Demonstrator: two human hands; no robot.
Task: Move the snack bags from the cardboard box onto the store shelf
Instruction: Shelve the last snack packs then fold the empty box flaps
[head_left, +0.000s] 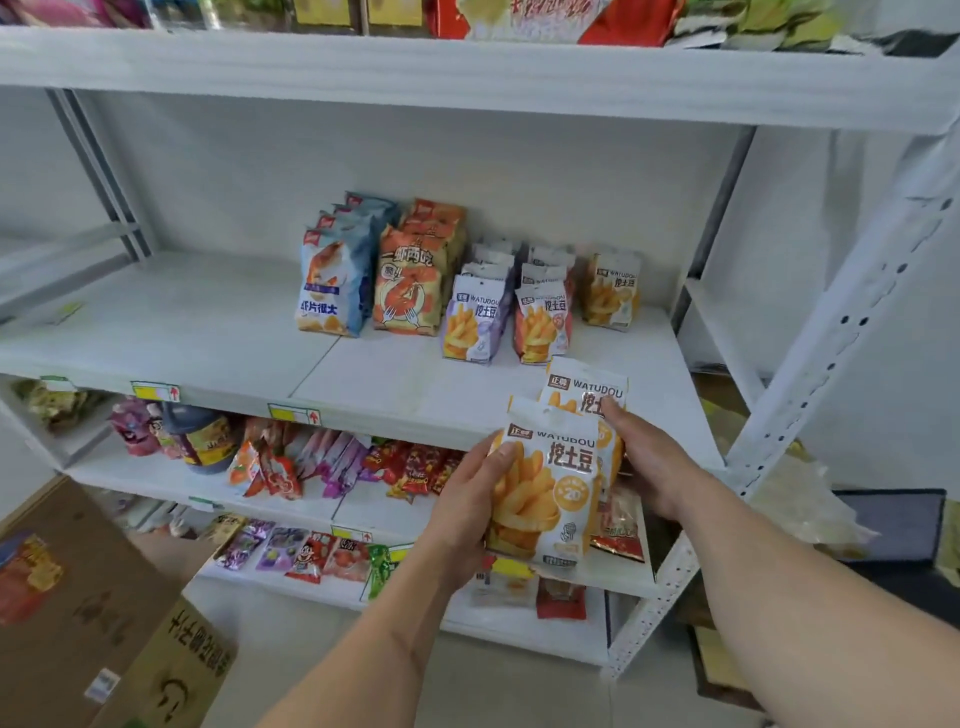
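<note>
I hold two yellow fry bags in front of the shelf's (363, 384) front edge: my left hand (467, 499) grips the near bag (545, 493) by its left side, my right hand (649, 457) pinches the far bag (587, 395) behind it. Both belong upright in the yellow row (610, 291) at the right, beside the red row (543, 322). I should set one down at a time, faces forward. The box (67, 613) sits low on my left.

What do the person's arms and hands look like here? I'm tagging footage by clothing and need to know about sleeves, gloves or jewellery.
Both forearms are bare as far as the frame shows: no sleeve is in view. The left hand and right hand wear no gloves. No watch, bracelet or ring is visible on either wrist or on the fingers that show.
</note>
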